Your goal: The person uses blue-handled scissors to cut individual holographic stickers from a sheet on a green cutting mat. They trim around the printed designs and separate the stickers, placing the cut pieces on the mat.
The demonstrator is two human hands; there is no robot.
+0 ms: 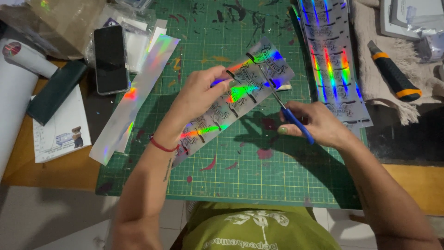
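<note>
My left hand [200,95] holds a long holographic sticker sheet [252,69] by its edge, lifted above the green cutting mat [259,171]. The sheet shines in rainbow colours and carries rows of printed labels. My right hand [319,124] grips small blue-handled scissors [291,115], whose blades cut into the sheet near its upper end. A red string bracelet [163,146] sits on my left wrist.
More holographic sheets lie at the top right [330,60] and a plain holographic strip at the left [138,92]. A black phone [110,59], a dark green case [55,92] and a paper pad [62,129] sit left. An orange-and-black utility knife [393,74] rests on a beige cloth [370,46].
</note>
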